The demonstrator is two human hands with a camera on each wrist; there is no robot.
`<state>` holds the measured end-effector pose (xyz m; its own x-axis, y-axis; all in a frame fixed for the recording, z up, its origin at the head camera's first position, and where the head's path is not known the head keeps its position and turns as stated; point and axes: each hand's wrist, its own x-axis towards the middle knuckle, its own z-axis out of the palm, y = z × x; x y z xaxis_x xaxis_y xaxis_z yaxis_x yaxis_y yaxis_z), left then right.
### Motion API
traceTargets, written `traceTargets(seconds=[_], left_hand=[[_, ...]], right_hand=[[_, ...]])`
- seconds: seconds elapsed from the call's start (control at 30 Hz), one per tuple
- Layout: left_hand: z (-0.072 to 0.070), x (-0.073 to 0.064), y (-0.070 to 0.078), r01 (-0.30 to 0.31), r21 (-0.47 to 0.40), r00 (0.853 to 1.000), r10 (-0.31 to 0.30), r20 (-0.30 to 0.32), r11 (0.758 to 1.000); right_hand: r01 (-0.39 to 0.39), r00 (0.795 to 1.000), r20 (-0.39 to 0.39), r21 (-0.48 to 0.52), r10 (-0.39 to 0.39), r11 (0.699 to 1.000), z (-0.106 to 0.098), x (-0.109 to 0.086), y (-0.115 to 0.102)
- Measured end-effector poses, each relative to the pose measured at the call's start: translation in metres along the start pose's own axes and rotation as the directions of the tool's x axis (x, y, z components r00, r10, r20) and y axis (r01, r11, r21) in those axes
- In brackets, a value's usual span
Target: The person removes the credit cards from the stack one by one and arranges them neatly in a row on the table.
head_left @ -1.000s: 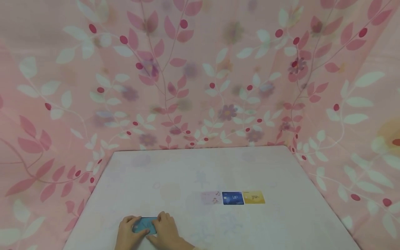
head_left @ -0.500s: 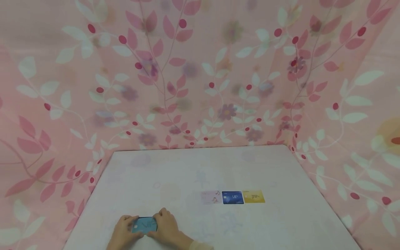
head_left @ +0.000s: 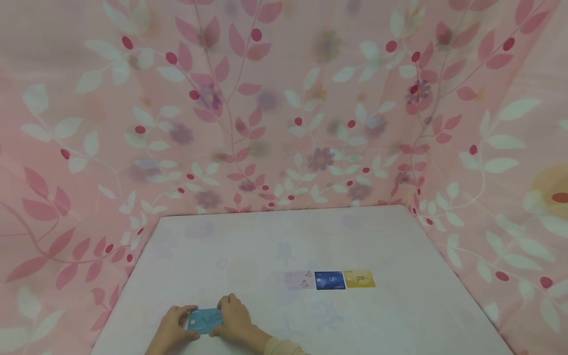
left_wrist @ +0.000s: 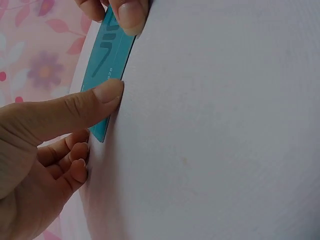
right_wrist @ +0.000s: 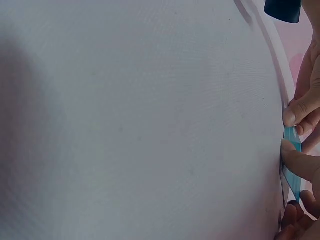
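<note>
A teal VIP card (head_left: 205, 320) with a pale chip square lies level at the front left of the white table, between my two hands. My left hand (head_left: 170, 329) holds its left end, thumb on the near edge and fingers at the far edge. At the right end my right hand (head_left: 236, 319) grips it likewise, covering part of the lettering. In the left wrist view the left thumb (left_wrist: 102, 97) presses on the near long edge of the card (left_wrist: 102, 62). From the right wrist the card (right_wrist: 295, 181) shows only as a thin slanted strip.
Three cards lie in a row right of centre: a pale pink one (head_left: 299, 280), a blue VIP card (head_left: 330, 280) and a yellow one (head_left: 360, 278). The white table (head_left: 381, 325) is bounded by pink floral cloth (head_left: 284, 98) at the back and sides.
The right thumb has slid right off the card's face, so more of the VIP lettering shows. My left hand has shifted a little left. The three cards stay in place.
</note>
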<state>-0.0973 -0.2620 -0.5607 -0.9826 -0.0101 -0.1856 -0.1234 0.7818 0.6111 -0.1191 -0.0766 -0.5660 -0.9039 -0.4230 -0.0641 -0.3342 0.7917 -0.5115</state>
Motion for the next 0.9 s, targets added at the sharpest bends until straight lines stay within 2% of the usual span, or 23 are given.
traceTargets(seconds=[0.13, 0.23, 0.4, 0.53, 0.63, 0.73, 0.83, 0.9], left_hand=[[0.002, -0.001, 0.000, 0.006, -0.007, 1.000, -0.006, -0.009, 1.000], [0.003, -0.001, 0.001, 0.029, -0.011, 1.000, -0.029, -0.004, 1.000], [0.002, -0.001, 0.002, 0.055, -0.015, 0.998, -0.055, 0.003, 0.998], [0.002, -0.001, 0.002, 0.057, -0.020, 0.998, -0.056, 0.017, 0.998], [0.002, -0.001, 0.000, 0.044, -0.015, 0.999, -0.044, 0.017, 0.999], [0.002, -0.002, -0.002, 0.034, -0.010, 0.999, -0.034, 0.007, 0.999], [0.003, -0.002, -0.004, 0.031, -0.011, 0.999, -0.031, 0.004, 0.999], [0.004, -0.001, -0.004, 0.036, -0.014, 0.999, -0.036, 0.009, 0.999]], right_hand=[[-0.012, 1.000, 0.005, 0.072, 0.012, 0.997, 0.001, -0.001, 0.000], [0.012, 1.000, 0.010, 0.100, -0.013, 0.995, 0.001, -0.003, 0.000], [0.133, 0.991, 0.016, 0.030, -0.134, 0.991, -0.001, -0.008, 0.002], [0.217, 0.976, -0.005, -0.054, -0.217, 0.975, -0.001, -0.009, 0.006], [0.292, 0.951, -0.056, -0.146, -0.303, 0.945, -0.001, -0.011, 0.010], [0.360, 0.908, -0.121, -0.259, -0.400, 0.896, -0.001, -0.012, 0.015], [0.389, 0.868, -0.165, -0.357, -0.468, 0.849, 0.000, -0.011, 0.018], [0.392, 0.854, -0.180, -0.396, -0.488, 0.831, 0.002, -0.011, 0.020]])
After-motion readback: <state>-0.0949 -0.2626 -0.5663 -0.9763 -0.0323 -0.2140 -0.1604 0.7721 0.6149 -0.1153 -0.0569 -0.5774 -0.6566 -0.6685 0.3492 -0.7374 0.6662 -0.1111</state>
